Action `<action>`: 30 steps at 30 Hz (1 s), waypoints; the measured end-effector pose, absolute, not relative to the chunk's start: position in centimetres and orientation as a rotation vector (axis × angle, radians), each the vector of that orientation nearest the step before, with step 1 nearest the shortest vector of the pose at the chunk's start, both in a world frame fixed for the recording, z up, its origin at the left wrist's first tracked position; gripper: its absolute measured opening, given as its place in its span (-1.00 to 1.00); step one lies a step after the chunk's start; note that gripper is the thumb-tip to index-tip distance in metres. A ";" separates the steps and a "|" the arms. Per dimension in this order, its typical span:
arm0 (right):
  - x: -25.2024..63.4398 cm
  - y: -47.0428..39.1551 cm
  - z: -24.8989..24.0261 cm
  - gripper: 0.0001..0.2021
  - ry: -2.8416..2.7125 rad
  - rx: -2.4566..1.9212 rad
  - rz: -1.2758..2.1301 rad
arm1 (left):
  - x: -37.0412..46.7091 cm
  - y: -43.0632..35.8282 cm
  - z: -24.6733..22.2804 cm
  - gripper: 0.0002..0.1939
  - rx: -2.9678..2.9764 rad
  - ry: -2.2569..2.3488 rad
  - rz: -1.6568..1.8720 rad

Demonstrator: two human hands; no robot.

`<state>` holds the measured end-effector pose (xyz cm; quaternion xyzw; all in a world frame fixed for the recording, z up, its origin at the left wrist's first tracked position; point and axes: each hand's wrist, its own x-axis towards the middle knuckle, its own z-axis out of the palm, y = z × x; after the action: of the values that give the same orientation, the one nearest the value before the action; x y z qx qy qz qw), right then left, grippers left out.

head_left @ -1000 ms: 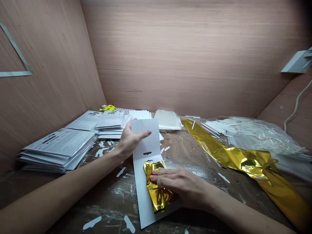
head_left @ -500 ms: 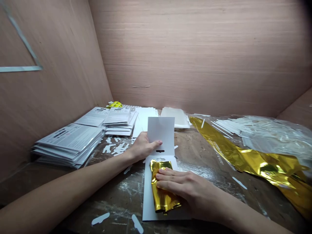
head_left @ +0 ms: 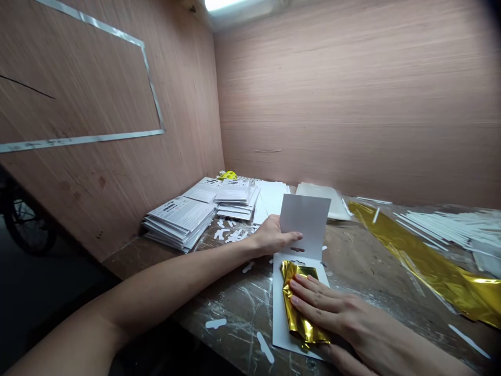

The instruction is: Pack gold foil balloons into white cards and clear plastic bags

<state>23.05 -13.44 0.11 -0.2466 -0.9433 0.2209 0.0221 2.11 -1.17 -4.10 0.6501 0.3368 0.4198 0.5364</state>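
A white folded card (head_left: pixel 279 326) lies on the table in front of me, its upper flap standing up and showing a hanger slot near the fold. My left hand (head_left: pixel 274 237) grips that flap at its left edge, thumb across the face and fingers behind it, out of sight. On the lower half of the card rests a folded gold foil piece (head_left: pixel 291 305), crinkled and shiny. With fingers stretched out flat, my right hand (head_left: pixel 336 308) presses down on the foil. The right thumb reaches low, near the card's bottom edge.
Stacks of printed cards (head_left: pixel 180 219) stand at the left, with blank white sheets (head_left: pixel 270 198) beside them. Small white cut-outs (head_left: pixel 233 235) are scattered about. A long gold foil strip (head_left: pixel 422 256) and many white sticks (head_left: pixel 442 227) lie right. Plywood walls (head_left: pixel 352 104) enclose the table.
The view has swung left and up, so a ceiling light and more of the left wall show. Both hands keep their places on the card and foil.
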 end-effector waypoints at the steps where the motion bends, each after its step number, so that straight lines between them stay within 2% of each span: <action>1: 23.0 -13.5 0.1 -0.32 -2.938 -0.761 0.687 | 1.9 -1.0 -4.0 -0.61 1.554 0.781 0.990; 5: 23.1 -13.5 0.1 -0.36 -2.950 -0.759 0.705 | 0.4 0.3 -2.7 -0.56 1.611 0.637 0.818; 8: 23.1 -13.5 -0.1 -0.37 -2.924 -0.723 0.738 | -0.8 1.0 -0.9 -0.62 1.718 0.581 0.671; 12: 22.9 -13.4 -0.9 -0.45 -2.893 -0.712 0.691 | -1.0 0.0 0.1 -0.75 2.058 0.605 0.729; 15: 22.8 -13.5 -1.3 -0.47 -2.850 -0.687 0.623 | -0.5 -2.2 -0.4 -0.77 2.314 0.657 0.768; 20: 22.6 -13.8 -1.5 -0.48 -2.794 -0.683 0.561 | -1.0 -4.6 -0.9 -0.45 2.474 0.635 0.454; 25: 22.8 -13.9 -2.5 -0.63 -2.662 -0.762 0.461 | -2.1 -5.0 -1.4 -0.36 2.428 0.461 0.357; 27: 22.8 -14.0 -2.6 -0.71 -2.634 -0.763 0.443 | -2.5 -5.1 -1.4 -0.26 2.455 0.418 0.309; 30: 22.7 -13.8 -2.5 -0.69 -2.615 -0.741 0.349 | -3.1 -4.8 -0.5 -0.06 2.439 0.325 0.210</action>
<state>22.66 -13.83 -2.52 -0.2651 -0.9352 0.1248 0.1991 -3.08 -4.80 -0.49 0.9323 0.1242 0.0805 0.3299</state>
